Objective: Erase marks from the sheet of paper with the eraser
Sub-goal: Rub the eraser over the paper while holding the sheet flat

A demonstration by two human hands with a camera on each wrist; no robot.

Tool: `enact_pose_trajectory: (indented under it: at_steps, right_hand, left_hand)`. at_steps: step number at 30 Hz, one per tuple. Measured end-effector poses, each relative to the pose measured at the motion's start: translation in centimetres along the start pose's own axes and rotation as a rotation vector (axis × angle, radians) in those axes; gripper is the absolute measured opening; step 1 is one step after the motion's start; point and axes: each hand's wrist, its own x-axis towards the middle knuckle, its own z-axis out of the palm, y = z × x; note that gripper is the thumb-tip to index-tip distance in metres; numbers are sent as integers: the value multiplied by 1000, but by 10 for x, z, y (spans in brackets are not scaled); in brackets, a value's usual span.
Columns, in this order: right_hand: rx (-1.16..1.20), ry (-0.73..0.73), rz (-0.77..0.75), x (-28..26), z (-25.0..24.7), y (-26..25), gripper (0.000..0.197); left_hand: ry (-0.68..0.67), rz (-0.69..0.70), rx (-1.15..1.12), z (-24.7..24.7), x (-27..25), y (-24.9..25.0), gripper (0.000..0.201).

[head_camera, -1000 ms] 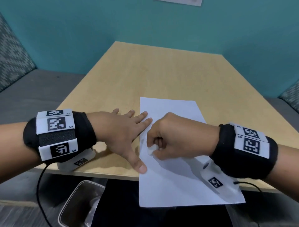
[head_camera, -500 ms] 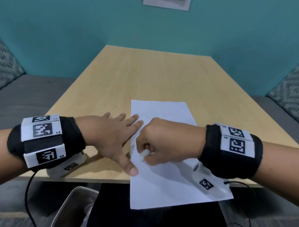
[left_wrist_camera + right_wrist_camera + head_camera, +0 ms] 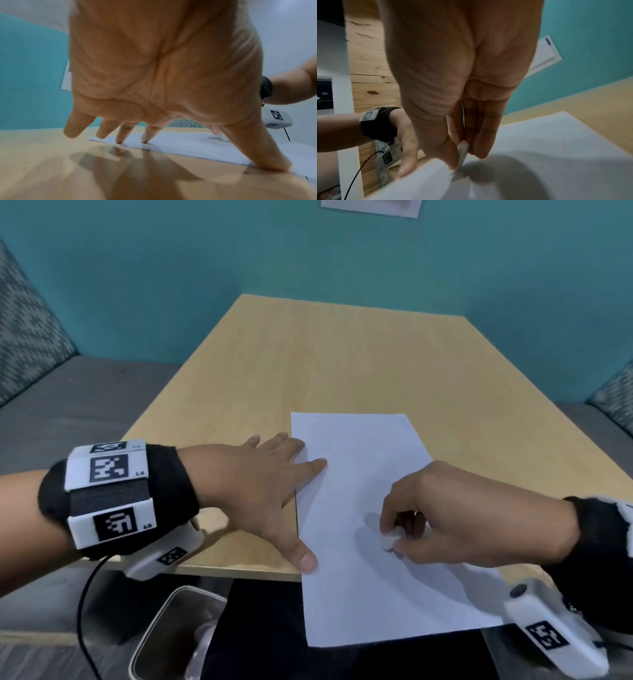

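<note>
A white sheet of paper (image 3: 356, 508) lies on the wooden table (image 3: 342, 364), its near end hanging over the front edge. My left hand (image 3: 260, 491) lies flat with fingers spread, the fingertips (image 3: 144, 139) and thumb pressing the sheet's left edge (image 3: 188, 147). My right hand (image 3: 455, 518) pinches a small white eraser (image 3: 389, 542) between thumb and fingers. In the right wrist view the eraser (image 3: 462, 154) touches the paper (image 3: 556, 155) with its lower tip. Faint pencil marks show near the sheet's upper part.
A teal wall (image 3: 308, 261) stands behind the table, with a white notice (image 3: 370, 207) on it. Grey benches with patterned cushions (image 3: 24, 344) flank the table. A metal bin (image 3: 171, 635) stands on the floor below the front edge.
My right hand has slid the eraser from beside the left fingertips rightward and nearer, toward the sheet's middle. The left hand has stayed pressed on the paper's left edge.
</note>
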Motion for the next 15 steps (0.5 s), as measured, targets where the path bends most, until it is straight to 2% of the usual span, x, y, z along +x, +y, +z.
enact_pose_trajectory:
  at_steps: [6,10,15]
  right_hand:
    - [27,-39,37,-4,0,6,12]
    - [-8,-124,32,8,-10,-1,12]
    - [-15,17,-24,39,-13,-10,16]
  left_hand:
    - [-11,4,-117,-4,0,3,140]
    - [35,20,-89,0,5,4,149]
    - [-16,-52,-27,1,7,6,162]
